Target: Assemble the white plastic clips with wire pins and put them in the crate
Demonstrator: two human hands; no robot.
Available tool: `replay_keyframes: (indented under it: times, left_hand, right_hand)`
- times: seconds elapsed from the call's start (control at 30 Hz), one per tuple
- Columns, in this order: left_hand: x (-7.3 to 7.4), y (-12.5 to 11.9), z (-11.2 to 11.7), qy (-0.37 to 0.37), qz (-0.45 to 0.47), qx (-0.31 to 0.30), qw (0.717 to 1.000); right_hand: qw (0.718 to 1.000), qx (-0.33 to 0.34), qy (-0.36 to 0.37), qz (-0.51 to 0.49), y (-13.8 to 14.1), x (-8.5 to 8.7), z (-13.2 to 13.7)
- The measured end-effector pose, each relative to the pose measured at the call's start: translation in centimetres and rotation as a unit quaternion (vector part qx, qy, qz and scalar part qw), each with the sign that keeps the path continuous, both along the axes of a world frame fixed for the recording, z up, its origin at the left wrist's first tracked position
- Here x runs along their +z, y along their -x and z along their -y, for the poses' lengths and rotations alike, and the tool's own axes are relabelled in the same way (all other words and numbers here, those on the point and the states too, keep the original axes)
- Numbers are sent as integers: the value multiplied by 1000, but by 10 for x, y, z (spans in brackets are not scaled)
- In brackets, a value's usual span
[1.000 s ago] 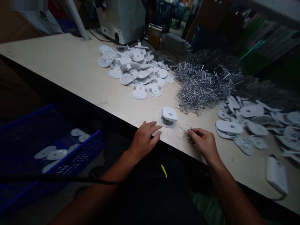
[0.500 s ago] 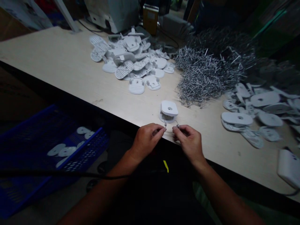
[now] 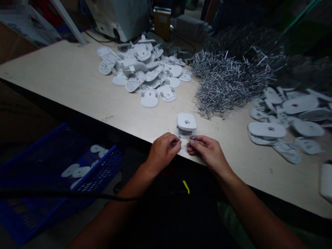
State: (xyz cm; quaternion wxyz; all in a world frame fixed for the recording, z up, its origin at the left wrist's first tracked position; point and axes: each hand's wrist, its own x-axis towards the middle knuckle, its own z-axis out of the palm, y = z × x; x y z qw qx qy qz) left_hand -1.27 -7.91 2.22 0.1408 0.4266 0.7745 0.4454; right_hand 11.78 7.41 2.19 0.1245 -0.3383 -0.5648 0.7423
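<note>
Centre frame, and the left hand (image 3: 163, 151) and right hand (image 3: 208, 150) were close together, fingers (image 3: 173, 141) pinched shut on a thin bent wire (image 3: 192, 137), just below a white plastic clip (image 3: 186, 121) on the desk (image 3: 77, 79)! Fingertips hid part of the wire; its fine shape was hard to make out.

We are reading nothing legible anywhere; the label on the yellow box (image 3: 162, 19) is staying too small and blurred to make out.
</note>
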Motion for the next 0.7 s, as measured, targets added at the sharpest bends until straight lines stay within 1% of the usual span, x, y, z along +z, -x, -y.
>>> replay_keyframes:
  times: [0.2, 0.4, 0.47, 0.57, 0.6, 0.7]
  left_hand:
    - [-2, 5, -3, 6, 1, -4, 1000]
    - [0, 9, -3, 27, 14, -2, 1000]
    - [-1, 11, -2, 26, 16, 8, 1000]
    - [-4, 14, -1, 14, 26, 40, 999]
    - [-5, 16, -1, 9, 32, 40, 999]
    - [-7, 18, -2, -2, 60, 11, 998]
  right_hand:
    - [1000, 0, 2, 5, 1, -3, -2]
    - [1000, 3, 11, 22, 5, 2, -5]
    - [1000, 0, 13, 24, 6, 4, -5]
    - [1000, -3, 14, 26, 6, 5, -5]
    - [1000, -4, 13, 26, 6, 5, -4]
    - [1000, -8, 9, 20, 6, 5, -3]
